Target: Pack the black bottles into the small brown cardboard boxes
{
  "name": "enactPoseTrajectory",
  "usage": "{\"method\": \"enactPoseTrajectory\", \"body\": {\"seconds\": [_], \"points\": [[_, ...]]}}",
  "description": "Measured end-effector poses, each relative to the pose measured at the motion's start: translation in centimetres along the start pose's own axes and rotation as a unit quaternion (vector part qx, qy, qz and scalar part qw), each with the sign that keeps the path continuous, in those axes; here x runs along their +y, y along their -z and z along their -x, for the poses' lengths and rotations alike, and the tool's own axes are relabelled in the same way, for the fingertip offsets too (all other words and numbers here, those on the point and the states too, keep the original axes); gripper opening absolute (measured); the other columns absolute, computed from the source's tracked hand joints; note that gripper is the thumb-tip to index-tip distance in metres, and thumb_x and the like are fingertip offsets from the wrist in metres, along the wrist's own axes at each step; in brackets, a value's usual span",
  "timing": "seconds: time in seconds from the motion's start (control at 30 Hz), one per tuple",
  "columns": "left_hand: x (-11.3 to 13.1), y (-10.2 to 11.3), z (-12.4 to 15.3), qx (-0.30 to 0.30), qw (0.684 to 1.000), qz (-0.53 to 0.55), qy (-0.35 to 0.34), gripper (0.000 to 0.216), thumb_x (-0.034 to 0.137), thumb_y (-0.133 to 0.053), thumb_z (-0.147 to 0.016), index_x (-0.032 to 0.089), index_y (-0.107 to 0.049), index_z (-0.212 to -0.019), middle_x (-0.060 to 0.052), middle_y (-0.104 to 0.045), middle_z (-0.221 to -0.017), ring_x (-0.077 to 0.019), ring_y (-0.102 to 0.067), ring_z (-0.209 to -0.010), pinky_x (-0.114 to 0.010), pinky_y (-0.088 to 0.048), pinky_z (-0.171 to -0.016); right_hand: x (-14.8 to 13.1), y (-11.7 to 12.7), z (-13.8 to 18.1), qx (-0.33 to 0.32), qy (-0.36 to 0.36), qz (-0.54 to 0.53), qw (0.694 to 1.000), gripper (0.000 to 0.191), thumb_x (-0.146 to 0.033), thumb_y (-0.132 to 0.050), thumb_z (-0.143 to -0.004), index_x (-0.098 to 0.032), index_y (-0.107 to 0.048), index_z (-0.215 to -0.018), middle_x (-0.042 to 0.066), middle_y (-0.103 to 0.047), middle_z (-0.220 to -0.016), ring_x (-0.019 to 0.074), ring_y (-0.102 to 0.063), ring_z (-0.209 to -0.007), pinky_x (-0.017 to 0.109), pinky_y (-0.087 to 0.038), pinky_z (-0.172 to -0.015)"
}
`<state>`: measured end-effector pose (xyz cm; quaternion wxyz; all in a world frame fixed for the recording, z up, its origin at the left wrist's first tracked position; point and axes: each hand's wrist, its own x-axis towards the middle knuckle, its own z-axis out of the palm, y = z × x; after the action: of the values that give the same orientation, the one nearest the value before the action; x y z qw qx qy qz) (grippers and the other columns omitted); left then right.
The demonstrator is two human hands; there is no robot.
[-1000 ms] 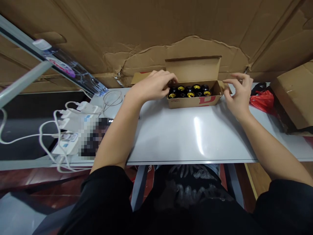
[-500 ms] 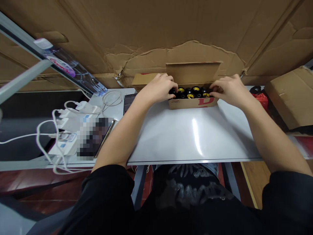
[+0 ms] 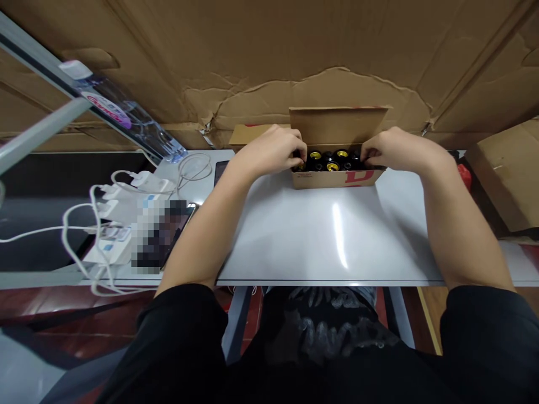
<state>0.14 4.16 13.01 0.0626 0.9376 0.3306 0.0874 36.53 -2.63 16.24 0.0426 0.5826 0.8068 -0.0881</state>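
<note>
Wearing a black short-sleeved shirt with a pale grey print, close to the near edge of a glossy grey-white table. Stretching both bare forearms across the tabletop. Passing the left forearm just beside a dark flat smartphone, partly blurred out, with white rectangular power strips and looping white cables further left.

Reaching with the left hand into the left end of an open brown cardboard box with red lettering, on the table toward its far side. Bending those fingers into a narrow curve opposite the thumb. Reaching with the right hand into the right end, curling those fingers downward, with tips hidden inside. Being unable to tell about a firm grip on either side. Showing, between both hands, dark round pieces with shiny gold rings, packed in rows inside the box.

Facing the raised brown lid flap behind them. Having a larger brown cardboard carton at the right, beside some bright red plastic, and a clear plastic bottle with a white cap at the left. Facing a creased brown cardboard wall beyond everything.
</note>
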Motion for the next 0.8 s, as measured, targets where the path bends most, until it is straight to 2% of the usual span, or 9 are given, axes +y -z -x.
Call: {"method": "enactPoseTrajectory", "body": {"seconds": [0.2, 0.33, 0.47, 0.6, 0.7, 0.8], "points": [[-0.7, 0.4, 0.1, 0.015, 1.0, 0.007, -0.008, 0.03, 0.025, -0.07, -0.113, 0.027, -0.098, -0.122, -0.01, -0.09, -0.125, -0.0316, -0.082, -0.122, -0.051, -0.061, -0.127, 0.1, 2.2, 2.6, 0.081, -0.029, -0.159, 0.984, 0.025, -0.006, -0.074, -0.109, -0.026, -0.09, -0.11, 0.007, -0.093, -0.1, 0.0308, -0.088, -0.087, 0.052, -0.073, -0.094], [-0.1, -0.3, -0.1, 0.025, 1.0, 0.001, 0.006, 0.029, 0.023, -0.067, -0.113, 0.024, -0.093, -0.124, -0.012, -0.09, -0.125, -0.0317, -0.083, -0.116, -0.051, -0.063, -0.122, -0.8, 2.0, 3.3, 0.136, -0.032, -0.228, 0.964, 0.024, -0.006, -0.079, -0.103, -0.028, -0.089, -0.11, 0.007, -0.094, -0.101, 0.034, -0.091, -0.098, 0.055, -0.076, -0.098], [0.3, -1.2, -0.3, 0.039, 0.999, 0.002, 0.022, 0.025, 0.024, -0.063, -0.117, 0.025, -0.086, -0.127, -0.011, -0.087, -0.115, -0.0317, -0.081, -0.108, -0.051, -0.064, -0.117, -0.7, 0.4, 1.9, 0.112, 0.026, -0.319, 0.941, 0.023, -0.021, -0.085, -0.105, -0.025, -0.094, -0.126, 0.008, -0.092, -0.099, 0.0338, -0.09, -0.094, 0.05, -0.075, -0.083], [-0.1, -1.1, -0.2, 0.048, 0.997, 0.033, 0.056, 0.022, 0.025, -0.067, -0.119, 0.027, -0.081, -0.136, -0.007, -0.082, -0.101, -0.0312, -0.079, -0.1, -0.049, -0.065, -0.108, 0.5, -1.0, 0.3, 0.083, 0.078, -0.363, 0.925, 0.023, -0.032, -0.091, -0.105, -0.028, -0.099, -0.126, 0.006, -0.09, -0.096, 0.0283, -0.088, -0.089, 0.043, -0.074, -0.08], [-0.2, -0.2, 0.2, 0.059, 0.995, 0.063, 0.052, 0.02, 0.026, -0.068, -0.118, 0.027, -0.079, -0.135, -0.006, -0.083, -0.101, -0.0294, -0.08, -0.101, -0.048, -0.067, -0.108, 1.0, -1.3, 0.0, 0.071, 0.064, -0.404, 0.91, 0.024, -0.028, -0.09, -0.103, -0.029, -0.1, -0.125, 0.007, -0.091, -0.097, 0.0279, -0.087, -0.089, 0.038, -0.069, -0.07], [0.7, 0.8, 0.7, 0.084, 0.991, 0.09, 0.046, 0.014, 0.028, -0.069, -0.119, 0.026, -0.077, -0.13, -0.005, -0.084, -0.103, -0.0275, -0.081, -0.098, -0.052, -0.069, -0.11, 1.2, -1.3, 0.0, 0.045, 0.027, -0.458, 0.888, 0.022, -0.029, -0.091, -0.102, -0.029, -0.099, -0.123, 0.009, -0.09, -0.097, 0.0291, -0.086, -0.088, 0.037, -0.065, -0.064]]}}
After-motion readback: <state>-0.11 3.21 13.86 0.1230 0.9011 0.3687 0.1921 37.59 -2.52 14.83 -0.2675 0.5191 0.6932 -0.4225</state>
